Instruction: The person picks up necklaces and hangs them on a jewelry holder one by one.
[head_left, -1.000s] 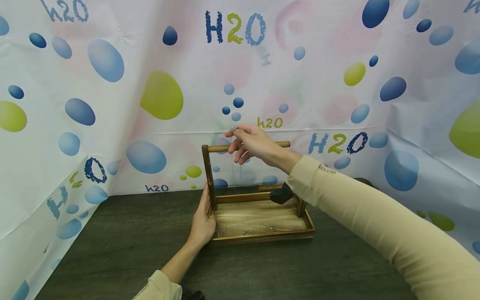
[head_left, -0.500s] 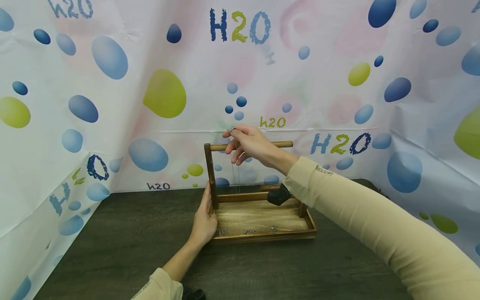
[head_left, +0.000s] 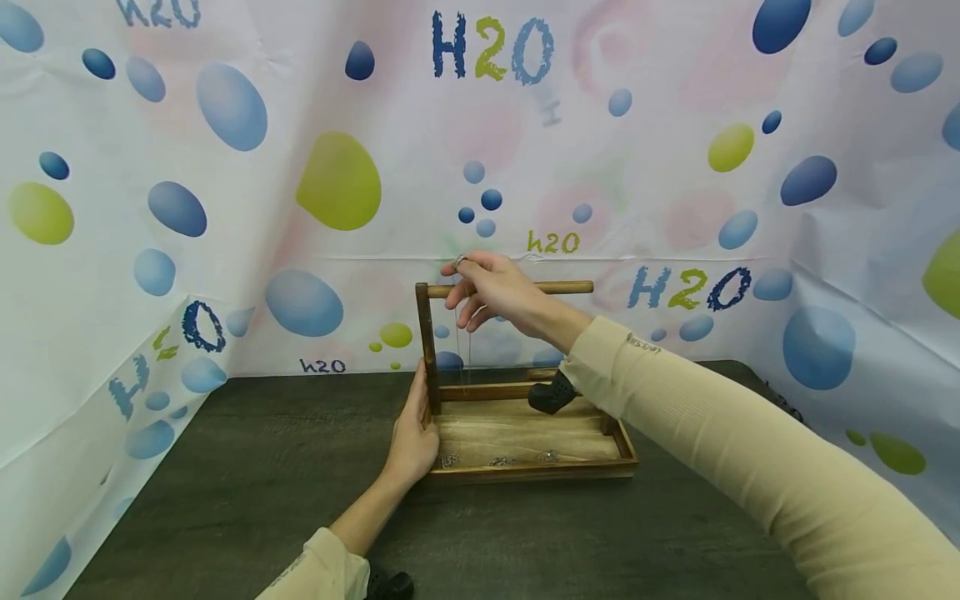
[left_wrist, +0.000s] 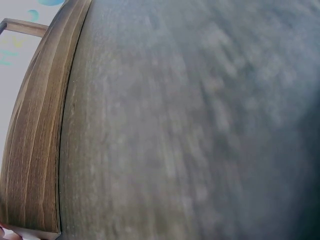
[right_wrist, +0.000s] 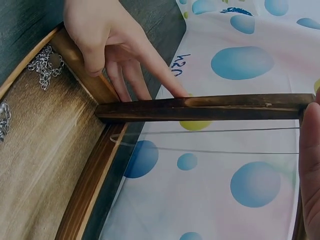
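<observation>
In the head view my right hand (head_left: 495, 287) pinches a thin silver chain necklace (head_left: 470, 350) between thumb and index finger, at the top bar (head_left: 566, 287) of a wooden stand. Two fine strands hang in a loop, whose bottom end shows in the right wrist view beside the back wall (right_wrist: 97, 175) of the tray. My left hand (head_left: 411, 437) rests against the left end of the stand, straight fingers along the left post (head_left: 426, 333). In the right wrist view its index finger touches that post, with the thumb over the end wall.
Several small heaps of chain (head_left: 502, 461) lie along the front of the tray base (head_left: 517, 429). The stand is on a dark wood-grain table (head_left: 247, 483). A printed backdrop (head_left: 420, 125) closes off the back and sides. A dark cord (head_left: 783, 404) lies at the right rear.
The head view has shifted slightly, so the scene sits a little further right. My right hand has moved slightly left along the bar with the necklace. My left hand stays at the post.
</observation>
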